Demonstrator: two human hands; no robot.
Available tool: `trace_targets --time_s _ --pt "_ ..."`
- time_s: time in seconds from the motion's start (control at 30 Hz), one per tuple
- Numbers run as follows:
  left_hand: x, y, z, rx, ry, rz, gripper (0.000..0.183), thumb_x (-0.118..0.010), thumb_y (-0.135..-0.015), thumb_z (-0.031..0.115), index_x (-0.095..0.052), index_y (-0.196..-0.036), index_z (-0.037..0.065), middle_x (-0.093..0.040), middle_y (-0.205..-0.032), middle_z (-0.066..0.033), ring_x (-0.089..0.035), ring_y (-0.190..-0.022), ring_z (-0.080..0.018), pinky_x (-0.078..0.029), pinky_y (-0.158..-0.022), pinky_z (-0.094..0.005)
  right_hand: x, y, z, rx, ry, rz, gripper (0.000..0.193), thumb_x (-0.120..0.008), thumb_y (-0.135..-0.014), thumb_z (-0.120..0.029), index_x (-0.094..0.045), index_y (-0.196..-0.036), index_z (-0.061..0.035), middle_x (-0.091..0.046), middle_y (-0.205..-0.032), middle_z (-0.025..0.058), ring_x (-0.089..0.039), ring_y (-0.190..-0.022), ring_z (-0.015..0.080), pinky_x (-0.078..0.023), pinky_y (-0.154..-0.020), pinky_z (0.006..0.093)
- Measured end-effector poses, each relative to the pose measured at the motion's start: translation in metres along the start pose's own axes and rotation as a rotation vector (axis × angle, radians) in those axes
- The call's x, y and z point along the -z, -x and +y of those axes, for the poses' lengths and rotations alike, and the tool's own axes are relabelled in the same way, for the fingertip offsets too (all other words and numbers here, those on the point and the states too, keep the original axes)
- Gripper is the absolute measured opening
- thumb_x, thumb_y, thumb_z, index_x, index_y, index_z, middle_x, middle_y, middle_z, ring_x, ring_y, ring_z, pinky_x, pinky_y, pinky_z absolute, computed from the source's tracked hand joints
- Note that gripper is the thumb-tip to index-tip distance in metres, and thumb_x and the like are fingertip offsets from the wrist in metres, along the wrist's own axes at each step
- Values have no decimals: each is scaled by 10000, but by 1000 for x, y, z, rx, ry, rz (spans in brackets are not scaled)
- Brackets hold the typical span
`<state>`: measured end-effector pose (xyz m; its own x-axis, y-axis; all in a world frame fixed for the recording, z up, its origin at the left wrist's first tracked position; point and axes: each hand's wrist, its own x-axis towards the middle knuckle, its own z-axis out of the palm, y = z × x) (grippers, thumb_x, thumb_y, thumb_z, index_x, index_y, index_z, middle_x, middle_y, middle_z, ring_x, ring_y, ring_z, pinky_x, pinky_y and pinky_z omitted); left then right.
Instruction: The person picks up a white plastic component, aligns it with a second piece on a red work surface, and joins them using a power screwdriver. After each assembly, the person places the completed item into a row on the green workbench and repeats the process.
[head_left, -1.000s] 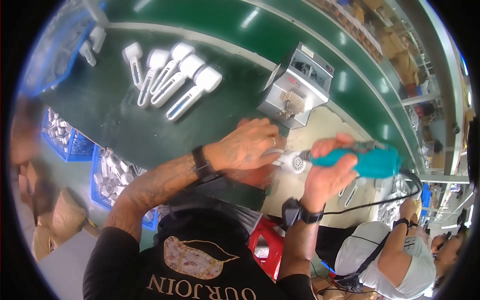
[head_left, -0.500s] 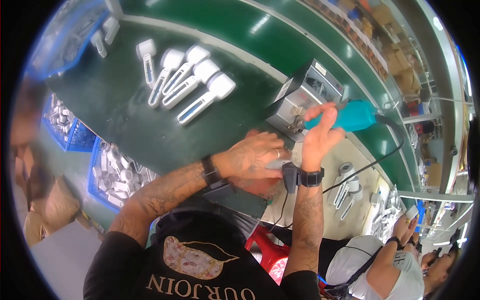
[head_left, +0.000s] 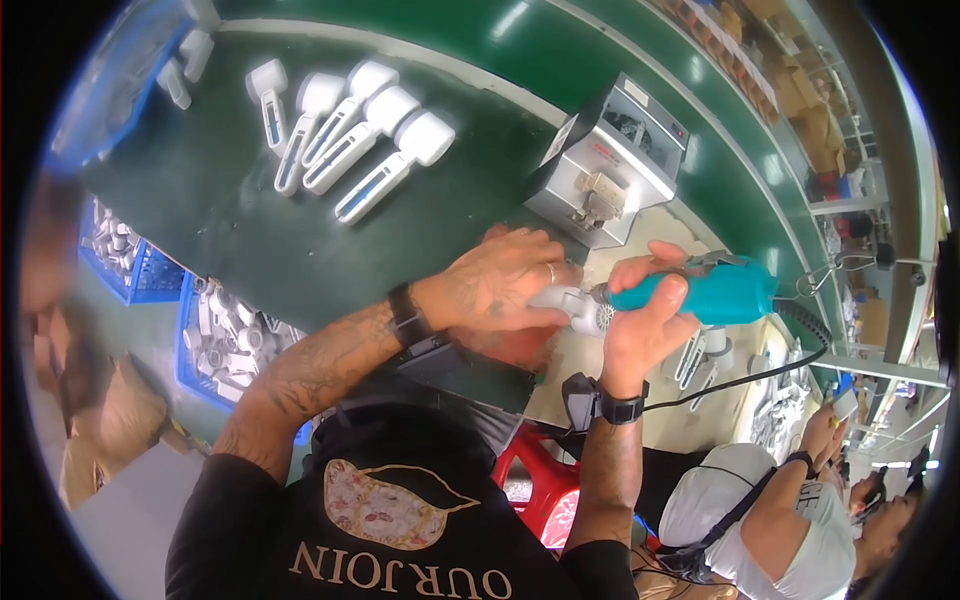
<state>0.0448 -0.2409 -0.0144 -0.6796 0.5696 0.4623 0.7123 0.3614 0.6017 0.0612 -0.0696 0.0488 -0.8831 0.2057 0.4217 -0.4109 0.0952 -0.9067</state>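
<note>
My left hand (head_left: 500, 285) is closed around a white plastic handheld device (head_left: 588, 312); its end with a round grille sticks out past my fingers, and the rest is hidden under the hand. My right hand (head_left: 645, 335) grips a teal electric screwdriver (head_left: 735, 292), lying nearly level, with its black cord trailing off to the right. The screwdriver's tip points left and meets the white device, as far as I can tell. Behind my hands stands a grey metal screw feeder (head_left: 625, 150).
Several white devices with round heads (head_left: 424, 137) lie on the green table (head_left: 440, 215). Blue crates (head_left: 187, 345) full of white parts stand at the lower left. More devices lie on the beige board (head_left: 660, 425). A red stool (head_left: 540, 490) and a co-worker in white (head_left: 720, 490) are at right.
The screwdriver has come away from the screw feeder, down and nearer, to the white device in my left hand. The view has shifted slightly.
</note>
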Motion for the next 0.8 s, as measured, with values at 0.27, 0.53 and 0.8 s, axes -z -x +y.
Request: trace_targets --time_s 0.27,0.53,0.8 --pt "-4 1 -1 4 -23 6 421 -719 -821 393 -665 -1124 106 -569 -979 -73 -537 -954 -268 -448 -851 -394 -1 5 12 21 -39 -4 544 -568 -989 -472 -497 -1061 63 -535 -687 82 -542 -606 185 -449 -558 310" --pt "-2 0 1 5 -65 -45 436 -695 -843 396 -656 -1141 79 -576 -1011 -71 -537 -984 -264 -441 -875 -395 0 7 17 -37 -72 -39 459 -563 -998 -436 -486 -952 14 -519 -684 84 -530 -610 190 -454 -563 321" --pt "-2 0 3 9 -62 -27 433 -687 -848 392 -654 -1125 61 -576 -1020 -82 -538 -994 -270 -440 -877 -402 -2 7 16 -44 -90 -27 453 -550 -1005 -429 -483 -938 14 -513 -685 86 -524 -617 189 -451 -570 318"
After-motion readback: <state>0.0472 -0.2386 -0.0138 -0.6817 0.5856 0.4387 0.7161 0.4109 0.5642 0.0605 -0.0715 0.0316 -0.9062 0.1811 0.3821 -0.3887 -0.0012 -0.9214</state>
